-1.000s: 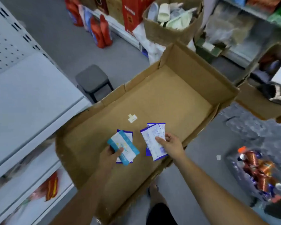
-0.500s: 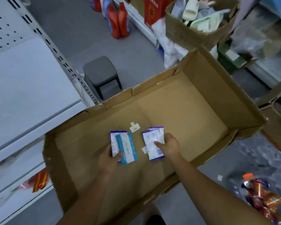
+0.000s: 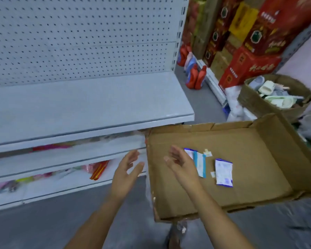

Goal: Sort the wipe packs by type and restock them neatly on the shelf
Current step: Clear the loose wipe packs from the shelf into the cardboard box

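The cardboard tray (image 3: 258,168) lies at the lower right of the frame, its left edge beside the shelf (image 3: 79,105). Inside it, overlapping wipe packs (image 3: 199,163) lie left of a single wipe pack (image 3: 223,172). Behind the tray, at the upper right, stands a box of slippers (image 3: 255,105).

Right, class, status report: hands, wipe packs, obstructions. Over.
Left hand and right hand open, empty. Wipe packs lying in cardboard box, not yet on shelf. No obstruction seen.

A white metal shelf (image 3: 90,105) juts from a perforated back panel (image 3: 79,33). Right of the shelf, red cartons (image 3: 248,65) stand stacked; nearer the shelf, red detergent bottles (image 3: 200,79) stand on the grey floor (image 3: 43,227), which also runs below the shelf.
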`<action>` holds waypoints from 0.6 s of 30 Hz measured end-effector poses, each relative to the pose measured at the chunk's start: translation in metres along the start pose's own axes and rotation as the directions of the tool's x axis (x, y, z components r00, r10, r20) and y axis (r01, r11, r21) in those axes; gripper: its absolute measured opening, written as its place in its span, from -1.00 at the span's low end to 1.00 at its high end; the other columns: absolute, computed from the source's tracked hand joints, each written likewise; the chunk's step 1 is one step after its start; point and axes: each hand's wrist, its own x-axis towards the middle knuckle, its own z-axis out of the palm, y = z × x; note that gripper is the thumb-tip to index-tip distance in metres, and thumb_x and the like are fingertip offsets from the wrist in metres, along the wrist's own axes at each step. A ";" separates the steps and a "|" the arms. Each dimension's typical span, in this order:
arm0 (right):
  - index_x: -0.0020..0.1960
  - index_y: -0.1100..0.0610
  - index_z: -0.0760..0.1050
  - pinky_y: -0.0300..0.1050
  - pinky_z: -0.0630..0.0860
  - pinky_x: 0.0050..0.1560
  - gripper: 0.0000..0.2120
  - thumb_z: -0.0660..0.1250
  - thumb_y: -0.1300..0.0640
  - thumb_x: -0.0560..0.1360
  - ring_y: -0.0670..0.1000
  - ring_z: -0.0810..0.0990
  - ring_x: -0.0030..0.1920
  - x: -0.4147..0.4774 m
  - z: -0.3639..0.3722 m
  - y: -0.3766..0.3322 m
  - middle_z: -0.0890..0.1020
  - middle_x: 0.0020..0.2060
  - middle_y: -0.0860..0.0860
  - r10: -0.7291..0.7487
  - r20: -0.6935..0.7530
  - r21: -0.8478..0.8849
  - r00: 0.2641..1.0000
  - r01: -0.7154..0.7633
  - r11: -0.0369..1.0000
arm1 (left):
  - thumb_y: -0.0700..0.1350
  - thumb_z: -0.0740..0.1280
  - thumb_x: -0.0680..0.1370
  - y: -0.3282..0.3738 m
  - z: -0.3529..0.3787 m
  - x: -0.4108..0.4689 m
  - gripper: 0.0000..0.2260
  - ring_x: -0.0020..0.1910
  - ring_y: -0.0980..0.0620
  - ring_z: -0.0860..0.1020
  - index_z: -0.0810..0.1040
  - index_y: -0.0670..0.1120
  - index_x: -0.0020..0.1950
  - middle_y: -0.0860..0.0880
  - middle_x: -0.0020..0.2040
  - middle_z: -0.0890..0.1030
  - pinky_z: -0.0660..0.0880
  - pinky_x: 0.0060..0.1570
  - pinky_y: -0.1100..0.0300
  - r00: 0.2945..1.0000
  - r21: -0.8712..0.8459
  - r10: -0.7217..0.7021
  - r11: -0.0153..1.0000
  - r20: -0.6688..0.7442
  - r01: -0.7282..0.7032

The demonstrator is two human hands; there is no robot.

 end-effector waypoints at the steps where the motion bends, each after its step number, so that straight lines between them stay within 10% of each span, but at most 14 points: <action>1: 0.27 -0.12 0.47 -0.24 0.48 0.24 -0.59 0.46 0.15 0.49 -0.19 0.56 0.21 -0.017 0.028 -0.013 0.59 0.22 -0.12 -0.028 0.043 0.013 0.999 0.028 1.000 | -0.05 0.41 0.57 0.002 -0.035 -0.021 -0.59 0.29 0.17 0.52 0.47 0.04 0.42 0.10 0.30 0.57 0.44 0.31 0.15 0.999 -0.021 0.033 0.999 -0.037 -0.034; 18: 0.29 -0.14 0.50 -0.11 0.45 0.37 -0.63 0.44 0.11 0.52 -0.22 0.53 0.27 -0.154 0.416 -0.141 0.60 0.24 -0.18 -0.215 0.658 -0.010 0.721 0.293 0.956 | 0.11 0.36 0.50 -0.045 -0.422 -0.194 -0.55 0.31 0.17 0.52 0.49 0.10 0.39 0.13 0.30 0.59 0.45 0.30 0.11 0.794 -0.141 0.029 0.979 -0.607 -0.144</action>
